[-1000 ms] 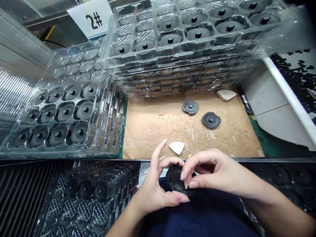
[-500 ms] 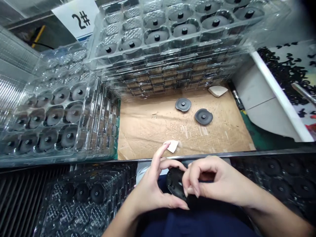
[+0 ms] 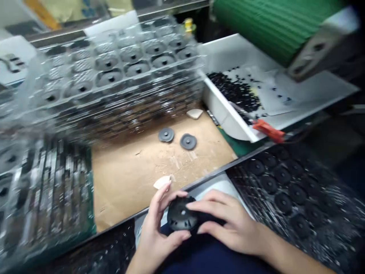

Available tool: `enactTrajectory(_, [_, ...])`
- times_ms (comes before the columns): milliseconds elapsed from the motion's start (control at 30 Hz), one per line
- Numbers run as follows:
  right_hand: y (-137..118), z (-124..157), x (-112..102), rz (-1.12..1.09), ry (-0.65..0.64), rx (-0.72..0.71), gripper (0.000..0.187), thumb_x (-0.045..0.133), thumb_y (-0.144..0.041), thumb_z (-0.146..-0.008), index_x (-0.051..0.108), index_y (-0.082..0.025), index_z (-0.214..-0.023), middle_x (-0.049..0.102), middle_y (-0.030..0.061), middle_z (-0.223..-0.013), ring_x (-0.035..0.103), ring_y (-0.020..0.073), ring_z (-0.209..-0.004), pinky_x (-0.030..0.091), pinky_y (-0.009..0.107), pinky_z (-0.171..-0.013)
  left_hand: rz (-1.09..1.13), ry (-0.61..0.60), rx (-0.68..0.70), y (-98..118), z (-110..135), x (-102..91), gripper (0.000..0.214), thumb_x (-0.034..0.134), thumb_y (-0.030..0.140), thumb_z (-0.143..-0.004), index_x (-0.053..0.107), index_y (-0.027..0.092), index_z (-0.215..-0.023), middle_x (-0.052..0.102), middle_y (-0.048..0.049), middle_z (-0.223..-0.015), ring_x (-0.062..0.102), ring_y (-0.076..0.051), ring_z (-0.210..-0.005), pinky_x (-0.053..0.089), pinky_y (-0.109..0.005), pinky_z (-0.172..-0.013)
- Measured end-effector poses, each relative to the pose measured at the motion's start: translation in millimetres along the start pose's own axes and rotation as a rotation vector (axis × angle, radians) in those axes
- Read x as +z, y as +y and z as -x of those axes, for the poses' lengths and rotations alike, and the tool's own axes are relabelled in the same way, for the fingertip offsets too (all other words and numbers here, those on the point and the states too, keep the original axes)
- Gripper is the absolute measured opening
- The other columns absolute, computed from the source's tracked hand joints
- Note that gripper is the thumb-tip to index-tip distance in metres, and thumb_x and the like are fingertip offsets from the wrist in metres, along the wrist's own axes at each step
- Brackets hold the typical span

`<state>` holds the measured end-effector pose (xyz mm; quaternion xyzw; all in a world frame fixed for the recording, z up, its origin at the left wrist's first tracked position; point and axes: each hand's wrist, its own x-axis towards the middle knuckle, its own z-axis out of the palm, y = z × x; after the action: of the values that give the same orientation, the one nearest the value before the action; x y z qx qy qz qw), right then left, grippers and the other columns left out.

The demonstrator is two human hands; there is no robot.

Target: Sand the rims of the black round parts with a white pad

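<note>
A round black plastic part (image 3: 181, 219) with a small pale hole near its middle is held above my lap. My left hand (image 3: 159, 224) grips it by the rim, thumb below and fingers above. Over its right side reaches my right hand (image 3: 228, 219), the index fingertip touching or just above the face and the thumb near the right edge. Those fingers are spread, and nothing shows between them. Beyond my hands, two grey discs with centre studs, a left disc (image 3: 166, 134) and a right disc (image 3: 188, 141), lie on the cardboard (image 3: 122, 182).
Stacked clear trays (image 3: 137, 85) of discs stand behind, more trays (image 3: 54, 182) at left. A white bin (image 3: 228, 114) at right holds small black pieces (image 3: 234, 89); a red-handled tool (image 3: 268, 130) lies on its edge. A green ribbed conveyor belt (image 3: 273, 26) is above. Dark discs (image 3: 269, 183) fill trays lower right.
The view has swung right, bringing in the conveyor belt and red-handled tool. My right hand has gone from a pinch at the part to spread fingers; the part's face is turned more toward me.
</note>
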<state>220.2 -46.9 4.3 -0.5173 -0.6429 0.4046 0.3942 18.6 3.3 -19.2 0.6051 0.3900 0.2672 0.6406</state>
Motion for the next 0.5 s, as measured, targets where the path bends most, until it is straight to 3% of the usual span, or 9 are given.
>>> enactTrajectory(67, [6.7, 2.1, -3.2, 0.173, -0.013, 0.049, 0.019, 0.058, -0.031, -0.088, 0.073, -0.022, -0.094, 0.066, 0.0030, -0.073, 0.061, 0.0147, -0.070, 0.049, 0.027, -0.068, 0.006, -0.184, -0.124, -4.4, -6.3, 7.4, 0.064, 0.055, 0.060, -0.076, 0.039, 0.032, -0.132, 0.068, -0.0038, -0.105, 0.064, -0.018, -0.078, 0.049, -0.028, -0.074])
enactTrajectory(133, [23.6, 13.3, -16.6, 0.253, 0.038, 0.201, 0.018, 0.060, -0.032, -0.087, 0.073, -0.022, -0.078, 0.064, -0.0012, -0.066, 0.061, 0.0119, -0.065, 0.049, 0.023, -0.064, -0.028, -0.417, -0.217, -7.6, -14.3, 18.3, 0.061, 0.044, 0.064, -0.080, 0.042, 0.030, -0.130, 0.071, -0.0032, -0.095, 0.056, -0.012, -0.051, 0.045, -0.023, -0.053])
enactTrajectory(233, [56.9, 63.2, -62.0, 0.383, 0.180, 0.527, 0.021, 0.061, -0.029, -0.087, 0.067, -0.016, -0.072, 0.065, -0.0021, -0.069, 0.063, 0.0112, -0.068, 0.051, 0.024, -0.067, -0.175, -0.627, -0.196, -8.8, -25.8, 37.3, 0.053, 0.046, 0.057, -0.083, 0.044, 0.032, -0.130, 0.072, -0.0033, -0.101, 0.057, -0.012, -0.056, 0.047, -0.024, -0.060])
enactTrajectory(300, [75.6, 116.8, -104.6, 0.517, 0.333, 0.809, 0.019, 0.056, -0.030, -0.091, 0.064, -0.013, -0.086, 0.066, 0.0022, -0.087, 0.063, 0.0141, -0.080, 0.052, 0.033, -0.075, -0.286, -0.676, -0.160, -9.0, -31.7, 48.1, 0.046, 0.050, 0.047, -0.084, 0.047, 0.033, -0.128, 0.071, -0.0029, -0.106, 0.060, -0.014, -0.066, 0.049, -0.025, -0.069])
enactTrajectory(400, [94.3, 201.6, -171.4, 0.686, 0.547, 1.243, 0.019, 0.053, -0.031, -0.093, 0.061, -0.017, -0.104, 0.062, 0.0060, -0.108, 0.061, 0.0167, -0.091, 0.052, 0.036, -0.080, -0.385, -0.685, -0.132, -11.5, -37.4, 58.8, 0.041, 0.050, 0.041, -0.085, 0.050, 0.032, -0.125, 0.071, -0.0031, -0.108, 0.063, -0.015, -0.072, 0.050, -0.024, -0.072])
enactTrajectory(500, [111.6, 258.8, -223.9, 0.752, 0.653, 1.505, 0.022, 0.053, -0.032, -0.093, 0.059, -0.019, -0.109, 0.059, 0.0068, -0.114, 0.060, 0.0185, -0.096, 0.051, 0.037, -0.082, -0.403, -0.685, -0.107, -15.5, -39.7, 64.7, 0.038, 0.047, 0.038, -0.087, 0.050, 0.035, -0.125, 0.071, -0.0012, -0.110, 0.065, -0.014, -0.075, 0.050, -0.023, -0.077])
